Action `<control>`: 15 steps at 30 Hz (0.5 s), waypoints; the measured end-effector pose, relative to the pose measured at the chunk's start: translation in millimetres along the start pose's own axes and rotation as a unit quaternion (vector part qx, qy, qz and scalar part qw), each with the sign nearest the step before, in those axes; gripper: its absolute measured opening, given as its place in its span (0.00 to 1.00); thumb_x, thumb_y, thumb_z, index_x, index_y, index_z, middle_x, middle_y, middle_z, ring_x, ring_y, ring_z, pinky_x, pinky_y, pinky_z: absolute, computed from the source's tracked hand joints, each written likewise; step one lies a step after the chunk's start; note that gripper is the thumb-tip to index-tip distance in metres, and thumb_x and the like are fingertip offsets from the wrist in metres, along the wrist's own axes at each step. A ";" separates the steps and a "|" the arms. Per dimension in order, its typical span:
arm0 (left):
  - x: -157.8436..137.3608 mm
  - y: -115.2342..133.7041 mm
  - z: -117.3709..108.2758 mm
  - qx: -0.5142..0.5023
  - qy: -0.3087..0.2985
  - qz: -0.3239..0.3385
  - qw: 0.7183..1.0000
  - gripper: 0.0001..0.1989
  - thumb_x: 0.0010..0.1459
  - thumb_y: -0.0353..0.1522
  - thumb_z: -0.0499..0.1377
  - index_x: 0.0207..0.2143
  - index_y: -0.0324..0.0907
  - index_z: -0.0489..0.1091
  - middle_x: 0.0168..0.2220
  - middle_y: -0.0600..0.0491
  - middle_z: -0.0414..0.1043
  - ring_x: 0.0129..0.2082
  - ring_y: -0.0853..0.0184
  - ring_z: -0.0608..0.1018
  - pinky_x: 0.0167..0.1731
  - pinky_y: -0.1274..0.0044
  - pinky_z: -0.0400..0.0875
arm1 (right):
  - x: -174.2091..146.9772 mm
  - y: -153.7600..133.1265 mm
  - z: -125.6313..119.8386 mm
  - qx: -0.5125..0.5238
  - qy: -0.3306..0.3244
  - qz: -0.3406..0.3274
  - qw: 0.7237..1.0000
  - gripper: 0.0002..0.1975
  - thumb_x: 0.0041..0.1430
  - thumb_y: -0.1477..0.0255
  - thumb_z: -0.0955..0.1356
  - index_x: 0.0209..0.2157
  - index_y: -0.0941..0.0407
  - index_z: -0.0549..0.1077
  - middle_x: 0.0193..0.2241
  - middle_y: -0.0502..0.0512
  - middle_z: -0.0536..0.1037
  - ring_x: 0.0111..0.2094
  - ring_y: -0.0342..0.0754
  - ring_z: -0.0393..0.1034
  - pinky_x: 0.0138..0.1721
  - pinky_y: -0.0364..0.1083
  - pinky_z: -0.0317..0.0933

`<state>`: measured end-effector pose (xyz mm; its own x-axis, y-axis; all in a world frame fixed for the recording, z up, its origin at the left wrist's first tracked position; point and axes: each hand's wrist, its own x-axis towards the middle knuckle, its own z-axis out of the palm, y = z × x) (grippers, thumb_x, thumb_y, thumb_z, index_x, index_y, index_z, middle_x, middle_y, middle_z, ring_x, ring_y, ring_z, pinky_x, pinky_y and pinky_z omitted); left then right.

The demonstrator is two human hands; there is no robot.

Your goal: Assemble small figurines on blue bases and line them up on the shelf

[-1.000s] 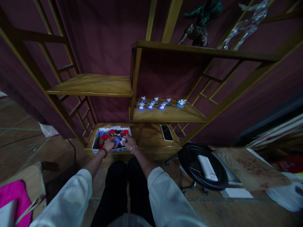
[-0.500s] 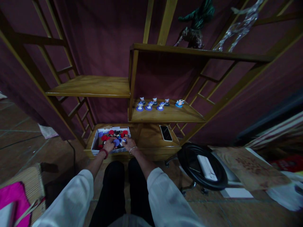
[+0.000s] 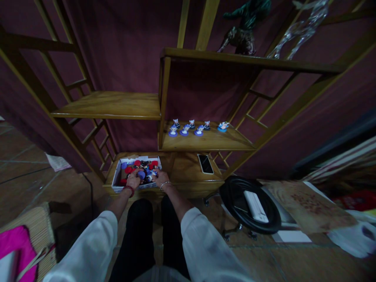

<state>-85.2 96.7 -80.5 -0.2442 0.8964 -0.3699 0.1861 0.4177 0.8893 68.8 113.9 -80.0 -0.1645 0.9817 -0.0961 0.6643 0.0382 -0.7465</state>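
A shallow white cardboard box [image 3: 116, 177] lies on the low wooden ledge, filled with small figurines in red, black and purple. Both my hands reach into it. My left hand [image 3: 133, 180] is closed at the edge of a figurine's round purple base [image 3: 141, 174], which faces up. On the box's right side, my right hand [image 3: 161, 178] has its fingers closed around a small blue-and-white figurine [image 3: 154, 173]. The fingertips are partly hidden among the pieces. On the shelf above stand several figurines, with purple-based ones [image 3: 184, 130] in front and dark ones [image 3: 192, 124] behind.
A blue-based figurine [image 3: 223, 126] stands apart at the shelf's right. A phone [image 3: 205, 164] lies on the ledge right of the box. A black round stool [image 3: 232, 196] holds a white box [image 3: 255, 206]. Upper left is a wooden shelf [image 3: 111, 104]; statues [image 3: 243, 33] stand higher up.
My left hand and the purple base have shifted slightly left and up. My right hand stays at the box's right side with the blue-and-white figurine. The view has tilted slightly.
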 end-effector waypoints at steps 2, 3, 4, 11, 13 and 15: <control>0.8 -0.8 -1.2 0.044 0.015 0.043 0.998 0.16 0.48 0.22 0.50 0.40 0.39 0.66 0.26 0.53 0.66 0.20 0.74 0.69 0.22 0.82 0.64 | 0.1 -0.4 -0.4 -0.005 -0.001 0.000 1.000 0.15 0.49 0.73 0.65 0.41 0.50 0.70 0.28 0.47 0.76 0.31 0.44 0.72 0.34 0.39 0.63; 1.5 -1.2 -2.0 0.062 0.019 0.060 0.996 0.16 0.47 0.22 0.50 0.39 0.39 0.67 0.25 0.53 0.66 0.20 0.74 0.69 0.23 0.81 0.65 | 0.1 -0.4 -0.6 -0.006 0.000 0.001 1.000 0.15 0.49 0.73 0.65 0.41 0.50 0.70 0.28 0.47 0.76 0.31 0.44 0.72 0.34 0.39 0.63; 2.1 -1.4 -2.9 0.074 0.023 0.074 0.994 0.15 0.47 0.22 0.50 0.38 0.39 0.67 0.25 0.53 0.65 0.20 0.73 0.68 0.24 0.80 0.65 | 0.1 -0.4 -0.8 -0.007 0.000 0.000 1.000 0.15 0.50 0.73 0.65 0.41 0.50 0.70 0.28 0.47 0.76 0.31 0.44 0.72 0.34 0.39 0.63; 2.5 1.5 -5.9 0.122 0.071 0.142 0.980 0.14 0.40 0.24 0.60 0.34 0.41 0.68 0.28 0.52 0.67 0.33 0.66 0.70 0.37 0.75 0.64 | -0.3 0.0 -2.1 -0.004 -0.002 -0.006 1.000 0.14 0.50 0.73 0.65 0.40 0.50 0.70 0.27 0.47 0.76 0.31 0.44 0.72 0.33 0.39 0.63; 1.1 2.2 -6.0 0.143 0.079 0.145 0.976 0.16 0.39 0.25 0.61 0.34 0.40 0.68 0.28 0.52 0.67 0.35 0.65 0.70 0.38 0.75 0.63 | -0.7 0.0 -2.3 -0.002 0.000 -0.008 1.000 0.14 0.50 0.73 0.65 0.40 0.50 0.70 0.26 0.47 0.76 0.30 0.44 0.72 0.33 0.39 0.63; -0.6 2.9 -6.4 0.158 0.083 0.136 0.975 0.16 0.40 0.25 0.61 0.35 0.40 0.67 0.28 0.52 0.68 0.35 0.65 0.71 0.37 0.76 0.63 | -1.3 -0.3 -2.3 -0.001 0.001 -0.011 1.000 0.13 0.50 0.72 0.65 0.40 0.51 0.70 0.26 0.47 0.76 0.30 0.44 0.72 0.33 0.39 0.63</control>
<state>-90.6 96.4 -76.0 -0.2908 0.9549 -0.0603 0.5424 0.2164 0.8118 70.5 113.1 -78.1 -0.1763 0.9812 -0.0785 0.6626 0.0593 -0.7466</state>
